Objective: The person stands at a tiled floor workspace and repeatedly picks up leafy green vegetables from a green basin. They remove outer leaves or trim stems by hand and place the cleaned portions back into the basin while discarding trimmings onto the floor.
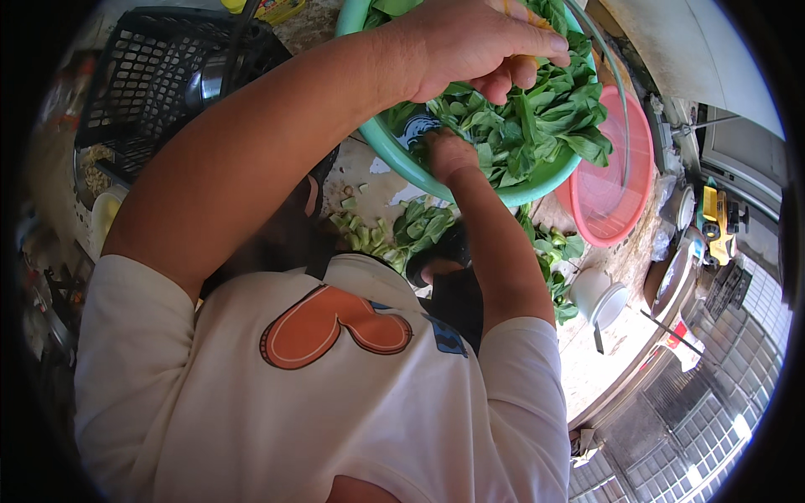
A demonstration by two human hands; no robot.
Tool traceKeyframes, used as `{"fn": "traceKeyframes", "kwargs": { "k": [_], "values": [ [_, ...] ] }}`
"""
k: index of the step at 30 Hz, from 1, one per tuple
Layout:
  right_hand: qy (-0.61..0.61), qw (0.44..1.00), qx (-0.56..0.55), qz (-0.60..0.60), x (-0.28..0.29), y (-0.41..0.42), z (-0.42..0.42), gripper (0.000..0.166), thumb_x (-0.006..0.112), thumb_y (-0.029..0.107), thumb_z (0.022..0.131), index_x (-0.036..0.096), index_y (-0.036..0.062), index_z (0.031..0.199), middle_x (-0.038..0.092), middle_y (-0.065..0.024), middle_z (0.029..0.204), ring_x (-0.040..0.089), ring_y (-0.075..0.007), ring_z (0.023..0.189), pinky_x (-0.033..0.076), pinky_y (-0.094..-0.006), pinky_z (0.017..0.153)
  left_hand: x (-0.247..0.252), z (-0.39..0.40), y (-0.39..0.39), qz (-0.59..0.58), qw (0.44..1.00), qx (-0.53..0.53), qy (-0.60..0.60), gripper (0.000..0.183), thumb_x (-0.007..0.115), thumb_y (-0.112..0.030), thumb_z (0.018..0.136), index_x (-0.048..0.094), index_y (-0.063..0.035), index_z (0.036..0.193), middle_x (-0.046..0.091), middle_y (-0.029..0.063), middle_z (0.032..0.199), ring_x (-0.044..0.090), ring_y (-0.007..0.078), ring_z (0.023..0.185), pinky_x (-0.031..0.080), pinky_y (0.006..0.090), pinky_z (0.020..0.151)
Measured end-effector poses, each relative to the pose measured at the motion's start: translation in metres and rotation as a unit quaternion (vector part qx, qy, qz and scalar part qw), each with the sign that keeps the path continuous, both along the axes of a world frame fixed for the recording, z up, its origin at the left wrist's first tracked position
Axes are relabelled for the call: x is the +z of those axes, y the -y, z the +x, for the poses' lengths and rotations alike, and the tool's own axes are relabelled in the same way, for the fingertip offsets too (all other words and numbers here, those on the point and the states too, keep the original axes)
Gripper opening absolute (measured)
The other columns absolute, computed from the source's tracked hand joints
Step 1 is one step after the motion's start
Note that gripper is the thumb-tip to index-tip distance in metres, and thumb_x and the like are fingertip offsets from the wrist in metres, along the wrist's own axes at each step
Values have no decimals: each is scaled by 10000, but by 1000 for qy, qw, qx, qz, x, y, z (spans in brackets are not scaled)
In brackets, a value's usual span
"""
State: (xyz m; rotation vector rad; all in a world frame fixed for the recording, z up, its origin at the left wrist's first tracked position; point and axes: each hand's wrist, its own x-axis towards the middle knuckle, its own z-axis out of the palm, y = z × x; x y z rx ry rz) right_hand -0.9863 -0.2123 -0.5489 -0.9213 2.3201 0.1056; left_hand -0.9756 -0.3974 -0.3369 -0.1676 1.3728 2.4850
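A green plastic basin point(405, 165) in front of me holds water and many leafy greens point(534, 119). My left hand point(487, 50) is above the greens with its fingers bent. Something yellow-orange shows along its far edge, too little to name. I cannot tell whether its fingers hold any leaves. Beside the basin's near wall, my right hand point(451, 154) reaches down into the water. Its fingers are hidden by water and leaves, so any grip there is out of sight.
Cut stem ends point(365, 236) and loose greens point(424, 226) lie on the floor by my feet. A pink basin point(613, 214) stands right of the green one. Below it is a white tub point(594, 298). A dark plastic crate point(151, 75) stands at left, a toy truck point(717, 220) far right.
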Motion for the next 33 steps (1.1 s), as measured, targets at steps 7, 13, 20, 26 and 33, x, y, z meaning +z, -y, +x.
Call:
{"fn": "traceKeyframes", "kwargs": {
  "k": [7,13,20,26,33],
  "values": [
    [-11,988,-152,-38,-22,-8,-19,331,543,276,831,642,129,1111,636,-161,1092,619,-352,975,502,-422,846,-29,-9,10,-55,985,154,48,244,643,-268,873,600,-28,890,604,37,710,567,116,581,471,243,538],
    [53,883,-345,-314,1,1,-29,186,619,169,830,706,99,979,693,-79,784,652,-195,684,520,-307,694,-59,-11,17,-306,943,127,2,575,747,-265,760,507,-11,1216,598,69,988,597,161,934,472,275,833],
    [225,675,-388,-586,111,39,-36,151,607,60,889,652,-3,1018,648,-30,786,576,-99,642,456,-217,578,-79,-12,5,-411,909,28,-63,543,678,-317,834,525,2,1245,639,91,1024,600,153,946,468,281,831],
    [215,596,-505,-586,91,35,-40,266,620,53,855,613,-14,1112,661,-65,918,602,-115,657,457,-220,572,-68,-23,25,-469,867,156,-66,440,589,-313,891,560,-11,1210,662,55,929,624,120,802,473,276,765],
    [173,907,-334,-191,-44,46,0,417,633,303,778,628,-7,1057,625,-231,1105,597,-344,1036,473,-380,884,-16,-20,41,-282,917,263,-104,324,607,-265,874,582,9,1045,617,38,864,543,100,718,460,267,673]
  ]
}}
